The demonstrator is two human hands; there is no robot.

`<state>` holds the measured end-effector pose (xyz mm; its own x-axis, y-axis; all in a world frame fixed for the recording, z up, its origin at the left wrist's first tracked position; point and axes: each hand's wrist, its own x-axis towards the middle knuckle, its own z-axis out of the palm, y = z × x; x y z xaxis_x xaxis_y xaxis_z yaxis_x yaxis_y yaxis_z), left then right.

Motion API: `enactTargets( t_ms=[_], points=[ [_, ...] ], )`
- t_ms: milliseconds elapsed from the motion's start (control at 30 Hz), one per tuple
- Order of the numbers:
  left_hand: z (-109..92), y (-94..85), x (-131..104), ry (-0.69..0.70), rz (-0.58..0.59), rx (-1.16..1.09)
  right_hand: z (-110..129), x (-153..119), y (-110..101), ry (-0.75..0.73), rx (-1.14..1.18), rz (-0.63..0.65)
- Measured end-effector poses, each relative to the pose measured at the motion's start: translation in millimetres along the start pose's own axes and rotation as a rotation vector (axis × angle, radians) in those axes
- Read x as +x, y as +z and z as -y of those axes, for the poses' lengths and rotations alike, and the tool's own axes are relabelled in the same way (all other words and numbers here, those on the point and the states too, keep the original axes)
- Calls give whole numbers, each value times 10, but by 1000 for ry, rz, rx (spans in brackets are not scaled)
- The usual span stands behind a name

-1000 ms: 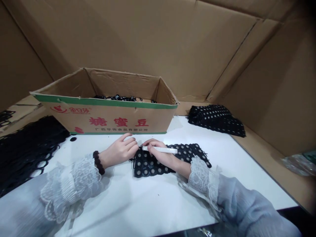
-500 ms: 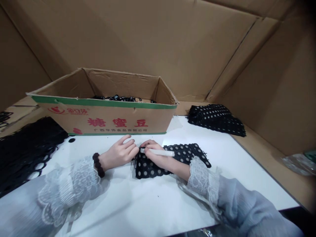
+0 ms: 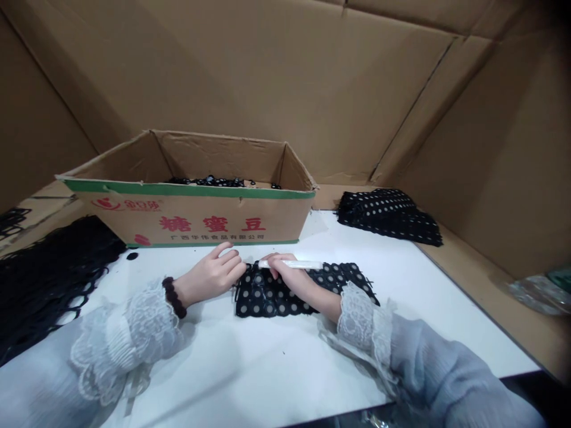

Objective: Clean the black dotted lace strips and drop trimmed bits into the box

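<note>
So the black dotted sheet (image 3: 267, 302) lies flat on the white worktop (image 3: 250, 368), right under the right hand (image 3: 289, 276) and running out past it on both sides. That hand's grip is closed around a white pen-like stick (image 3: 303, 264), held between thumb and fingers kinda like you'd hold a pen. The stick's left end pokes out of the grip over the sheet's far left part, and the rest runs off to the right, just about level, above the far edge.

The left hand (image 3: 212, 276) is at the sheet's left end, fingertips right at the far left corner. Its fingers are curled in with the index one sticking up higher than the others. Honestly can't tell if that grip is actually pinching the sheet or just resting against it.

Pose-wise, both forearms come in from the lower corners and angle inward, so the hands sit close together, with a small gap between. The right wrist is low over the sheet, back of the hand toward the camera. The left one's off to the side over bare worktop, dark bracelet (image 3: 173, 297) on the wrist.
</note>
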<state>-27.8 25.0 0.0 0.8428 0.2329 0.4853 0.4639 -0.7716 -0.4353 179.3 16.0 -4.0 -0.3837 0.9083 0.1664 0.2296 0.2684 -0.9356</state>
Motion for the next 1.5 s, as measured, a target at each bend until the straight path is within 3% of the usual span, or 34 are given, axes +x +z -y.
enactTargets(
  t_ms=[133, 367, 567, 733, 967, 1233, 1500],
  points=[
    [27, -1, -50, 94, 48, -32, -22, 5, -25, -10, 23, 52],
    [30, -6, -69, 112, -1, 2, 59, -2, -41, 32, 24, 142],
    [46, -33, -73, 209, 47, 47, 42, 1, -35, 70, -31, 176],
    [58, -65, -46, 196, 113, 28, 25, 15, -25, 86, -91, 206],
    [59, -100, -62, 313, -2, 64, 24, 23, -17, 107, -149, 223],
    [52, 6, -110, 192, -7, -1, 5, 56, -6, 82, -116, 205],
    [-37, -16, -53, 80, -98, -48, -4, 51, 62, 61, -204, 176]
  ],
)
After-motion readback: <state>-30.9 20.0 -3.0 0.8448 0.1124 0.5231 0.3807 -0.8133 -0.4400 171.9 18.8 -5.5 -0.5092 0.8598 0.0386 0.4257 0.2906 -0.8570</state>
